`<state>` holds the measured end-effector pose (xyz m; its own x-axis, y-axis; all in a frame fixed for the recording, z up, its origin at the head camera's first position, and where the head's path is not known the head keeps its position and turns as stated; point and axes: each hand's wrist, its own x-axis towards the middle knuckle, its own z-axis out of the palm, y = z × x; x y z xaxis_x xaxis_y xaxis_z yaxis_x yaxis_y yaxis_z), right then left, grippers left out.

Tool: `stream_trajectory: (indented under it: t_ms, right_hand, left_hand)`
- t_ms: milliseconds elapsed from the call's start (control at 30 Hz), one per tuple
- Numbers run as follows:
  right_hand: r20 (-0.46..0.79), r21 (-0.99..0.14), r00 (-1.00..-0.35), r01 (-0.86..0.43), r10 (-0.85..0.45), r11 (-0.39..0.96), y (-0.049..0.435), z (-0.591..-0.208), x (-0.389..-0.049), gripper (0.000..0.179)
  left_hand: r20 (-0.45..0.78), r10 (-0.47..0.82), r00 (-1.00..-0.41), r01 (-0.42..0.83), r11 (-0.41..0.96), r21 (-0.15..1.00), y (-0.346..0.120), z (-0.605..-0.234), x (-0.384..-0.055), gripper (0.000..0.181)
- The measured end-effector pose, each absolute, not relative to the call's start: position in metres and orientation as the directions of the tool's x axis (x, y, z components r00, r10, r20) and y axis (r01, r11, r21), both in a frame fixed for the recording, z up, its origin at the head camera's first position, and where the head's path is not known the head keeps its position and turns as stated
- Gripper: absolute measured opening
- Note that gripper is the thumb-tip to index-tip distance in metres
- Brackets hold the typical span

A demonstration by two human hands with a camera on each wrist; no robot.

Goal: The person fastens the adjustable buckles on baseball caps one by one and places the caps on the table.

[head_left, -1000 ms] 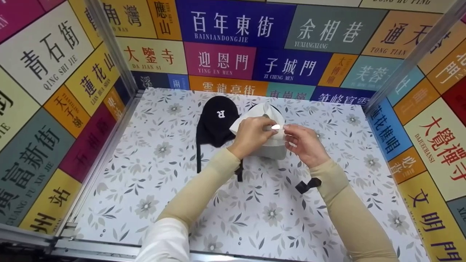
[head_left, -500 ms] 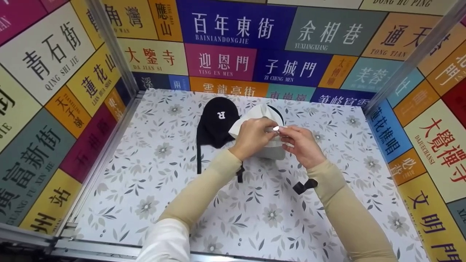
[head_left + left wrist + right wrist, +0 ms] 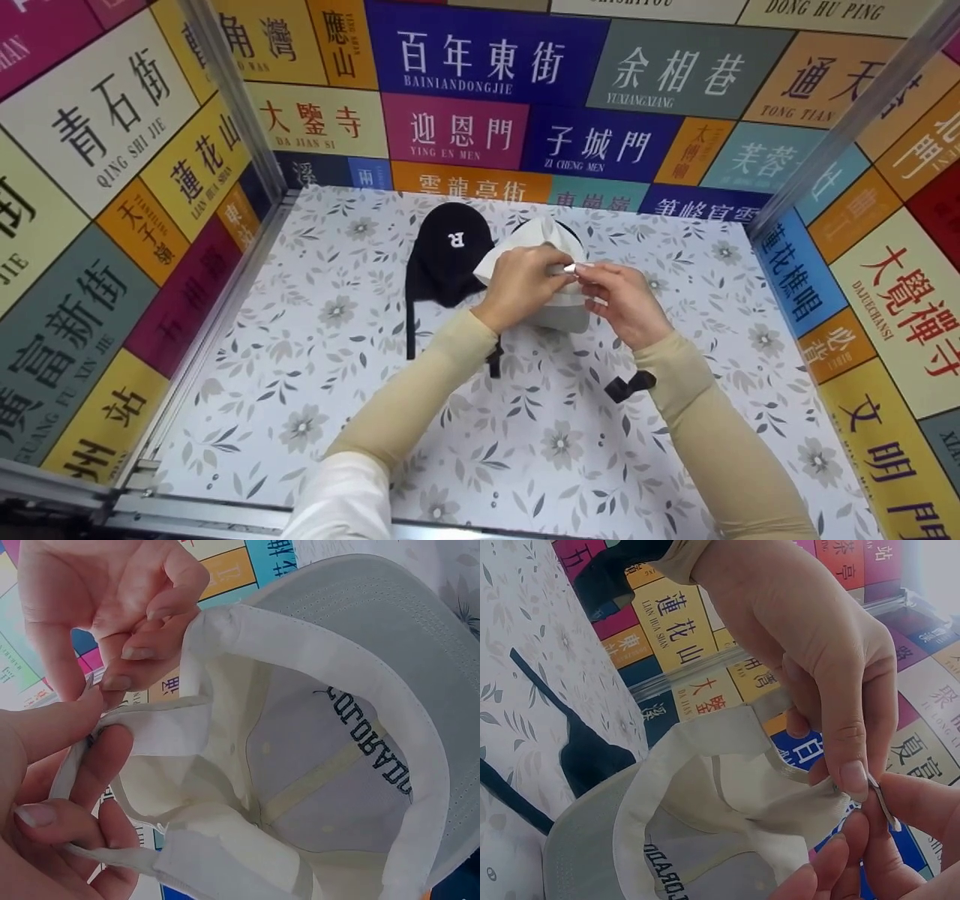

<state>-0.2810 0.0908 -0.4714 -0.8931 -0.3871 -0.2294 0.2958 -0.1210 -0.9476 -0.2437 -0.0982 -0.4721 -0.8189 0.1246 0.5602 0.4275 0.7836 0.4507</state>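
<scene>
A cream baseball cap (image 3: pixel 566 315) with a grey brim is held off the table, its inside turned toward the wrist cameras. Dark stitched letters (image 3: pixel 367 735) show on the inside of the crown. My left hand (image 3: pixel 521 281) pinches the cap's narrow back strap (image 3: pixel 71 769) between thumb and fingers. Close against it, my right hand (image 3: pixel 626 300) pinches the strap where a small shiny metal clasp (image 3: pixel 883 802) shows between the fingertips. Fingers hide most of the clasp, so whether the strap is threaded through it cannot be told.
Beside the cream cap lies a black cap (image 3: pixel 446 266) with a white letter R and long black straps trailing forward. A black band end (image 3: pixel 630 385) hangs at my right wrist. Flower-patterned covering (image 3: pixel 300 427) spreads over the table, with sign-printed walls around it.
My right hand has moved slightly left, closing the small gap to the left hand at the strap. The left hand and black cap stay nearly where they were.
</scene>
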Motion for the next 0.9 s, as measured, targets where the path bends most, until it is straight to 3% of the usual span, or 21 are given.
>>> stream_trajectory:
  t_ms: [433, 900]
  right_hand:
    - [-0.247, -0.945, -0.896, 0.307, -0.369, -0.111, 0.0987, -0.4719, -0.2819, 0.017]
    - [-0.238, -0.947, -0.875, 0.306, -0.422, -0.101, 0.0953, -0.4661, -0.2788, 0.030]
  left_hand:
    - [0.561, 0.123, -0.819, 0.418, 0.797, 0.435, -0.1007, -0.4724, -0.2414, 0.019]
    - [0.552, 0.132, -0.823, 0.409, 0.812, 0.415, -0.0986, -0.4697, -0.2371, 0.018]
